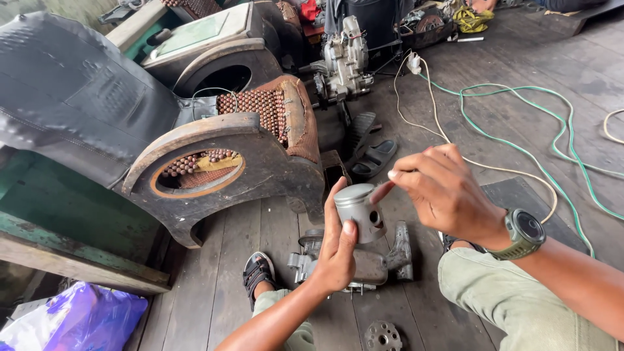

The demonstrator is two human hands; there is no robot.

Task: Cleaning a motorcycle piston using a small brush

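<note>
My left hand [337, 247] grips a grey metal piston [360, 212] upright by its skirt, thumb on the front. My right hand [442, 188], with a green watch on its wrist, hovers just right of the piston, its index fingertip touching the piston's top rim. Directly below them, on the plank floor between my knees, lies a grey engine casing [364, 263]. A round metal disc with holes [382, 336] rests on the floor near the bottom edge.
A worn wooden seat frame with beaded cover [227, 162] stands to the left. An engine block [344, 62] sits behind it. Green and white cables [520, 149] trail over the floor at right. Dark sandals [370, 153] lie ahead; a purple plastic bag [78, 322] at bottom left.
</note>
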